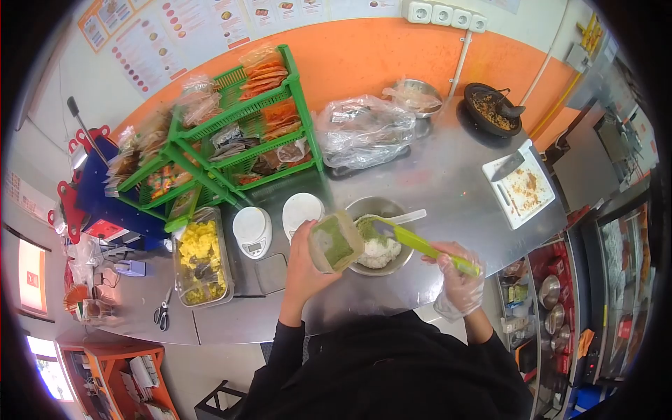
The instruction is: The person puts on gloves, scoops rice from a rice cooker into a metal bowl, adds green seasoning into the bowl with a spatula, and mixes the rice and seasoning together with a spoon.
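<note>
My bare left hand (305, 269) grips a clear plastic container (319, 246), tilted, with green paste (334, 241) inside. In a thin clear glove, my right hand (462, 281) is closed around the handle of a lime-green spatula (428, 248). The spatula's blade reaches into a metal bowl (402, 260), beside green paste (366, 228) that lies on white rice (381, 253). A white-handled utensil (409, 216) also rests in the bowl, its lower end hidden. The container is held at the bowl's left rim.
Two white scales (252, 231) stand left of the bowl. Farther left are a tray of yellow food (201, 252) and scissors (162, 311). Green crates (248, 105) with packets stand behind. At right are a cutting board (519, 185) with a knife (507, 166) and a stone mortar (490, 115).
</note>
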`<action>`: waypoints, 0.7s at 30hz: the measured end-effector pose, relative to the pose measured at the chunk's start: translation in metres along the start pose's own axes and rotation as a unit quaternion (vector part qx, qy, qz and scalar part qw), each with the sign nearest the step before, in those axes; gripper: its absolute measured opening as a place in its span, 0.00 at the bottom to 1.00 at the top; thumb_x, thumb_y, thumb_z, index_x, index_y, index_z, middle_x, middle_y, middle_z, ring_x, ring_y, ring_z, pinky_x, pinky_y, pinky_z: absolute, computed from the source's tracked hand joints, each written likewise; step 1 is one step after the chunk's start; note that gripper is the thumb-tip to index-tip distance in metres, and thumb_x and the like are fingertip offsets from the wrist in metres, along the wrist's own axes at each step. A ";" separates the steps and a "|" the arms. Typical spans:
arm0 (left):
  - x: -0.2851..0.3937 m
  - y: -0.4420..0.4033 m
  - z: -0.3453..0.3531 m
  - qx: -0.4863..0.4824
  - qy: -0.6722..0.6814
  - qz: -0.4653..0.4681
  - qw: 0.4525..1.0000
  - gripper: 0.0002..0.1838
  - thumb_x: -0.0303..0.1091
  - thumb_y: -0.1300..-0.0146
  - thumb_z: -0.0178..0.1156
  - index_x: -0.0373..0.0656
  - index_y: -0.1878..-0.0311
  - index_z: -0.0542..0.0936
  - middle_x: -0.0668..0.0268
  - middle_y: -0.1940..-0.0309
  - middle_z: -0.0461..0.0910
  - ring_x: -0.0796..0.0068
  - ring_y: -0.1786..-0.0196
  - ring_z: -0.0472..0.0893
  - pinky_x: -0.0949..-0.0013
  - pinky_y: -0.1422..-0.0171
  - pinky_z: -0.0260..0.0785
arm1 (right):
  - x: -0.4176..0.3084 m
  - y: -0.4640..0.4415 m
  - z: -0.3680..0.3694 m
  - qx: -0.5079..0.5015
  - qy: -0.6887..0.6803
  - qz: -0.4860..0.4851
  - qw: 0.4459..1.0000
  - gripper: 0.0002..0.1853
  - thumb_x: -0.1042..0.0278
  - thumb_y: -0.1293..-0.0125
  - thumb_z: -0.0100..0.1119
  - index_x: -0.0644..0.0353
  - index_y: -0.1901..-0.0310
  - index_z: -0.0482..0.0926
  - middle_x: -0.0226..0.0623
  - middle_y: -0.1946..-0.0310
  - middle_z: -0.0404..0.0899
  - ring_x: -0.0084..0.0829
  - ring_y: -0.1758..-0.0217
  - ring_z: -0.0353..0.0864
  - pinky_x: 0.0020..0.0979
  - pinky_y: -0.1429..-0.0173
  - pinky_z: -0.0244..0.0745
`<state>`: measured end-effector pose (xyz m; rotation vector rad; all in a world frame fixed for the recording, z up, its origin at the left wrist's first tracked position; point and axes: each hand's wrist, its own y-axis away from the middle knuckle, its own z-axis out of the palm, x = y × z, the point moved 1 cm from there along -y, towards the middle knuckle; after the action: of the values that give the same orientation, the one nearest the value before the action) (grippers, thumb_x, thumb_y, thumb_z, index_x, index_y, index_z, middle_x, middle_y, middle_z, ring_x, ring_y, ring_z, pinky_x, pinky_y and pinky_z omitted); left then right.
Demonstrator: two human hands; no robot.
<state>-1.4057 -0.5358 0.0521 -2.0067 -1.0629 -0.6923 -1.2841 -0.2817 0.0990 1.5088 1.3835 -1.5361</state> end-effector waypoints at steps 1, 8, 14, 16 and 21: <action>0.001 -0.002 0.002 -0.013 -0.002 0.006 1.000 0.50 0.33 0.70 0.73 0.40 0.37 0.60 0.51 0.41 0.65 0.50 0.35 0.63 0.53 0.32 0.56 | -0.002 -0.004 0.004 -0.019 -0.032 0.007 0.999 0.10 0.70 0.38 0.58 0.56 0.56 0.81 0.41 0.63 0.81 0.34 0.66 0.83 0.28 0.62 0.77; 0.014 -0.016 0.012 -0.082 -0.045 0.066 0.993 0.49 0.35 0.68 0.74 0.42 0.38 0.62 0.54 0.41 0.67 0.51 0.31 0.60 0.48 0.28 0.48 | -0.002 -0.026 0.042 -0.261 0.207 -0.232 0.914 0.11 0.71 0.39 0.57 0.53 0.54 0.81 0.35 0.68 0.80 0.33 0.67 0.80 0.30 0.64 0.75; 0.013 -0.019 0.011 -0.071 -0.044 0.077 0.994 0.48 0.36 0.66 0.74 0.43 0.37 0.62 0.55 0.40 0.67 0.52 0.30 0.59 0.47 0.27 0.46 | -0.014 -0.034 0.037 -0.252 0.187 -0.118 0.942 0.08 0.69 0.39 0.58 0.54 0.59 0.82 0.36 0.71 0.79 0.35 0.66 0.80 0.30 0.63 0.74; 0.015 -0.020 0.010 -0.076 -0.047 0.078 0.993 0.48 0.36 0.66 0.74 0.43 0.37 0.62 0.56 0.40 0.67 0.53 0.30 0.58 0.47 0.27 0.46 | -0.010 -0.036 0.035 -0.193 0.138 -0.061 0.970 0.08 0.67 0.38 0.58 0.57 0.60 0.82 0.37 0.69 0.80 0.32 0.67 0.81 0.29 0.65 0.75; 0.017 -0.021 0.016 -0.106 -0.041 0.064 0.991 0.49 0.36 0.67 0.75 0.44 0.37 0.61 0.57 0.38 0.65 0.54 0.29 0.56 0.46 0.27 0.45 | 0.007 -0.031 0.039 -0.088 -0.141 0.163 0.973 0.14 0.61 0.34 0.55 0.66 0.60 0.80 0.39 0.66 0.81 0.29 0.70 0.83 0.27 0.64 0.78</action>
<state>-1.4128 -0.5079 0.0630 -2.2807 -0.9285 -0.6831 -1.3274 -0.3066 0.0945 1.2781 1.0218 -1.3236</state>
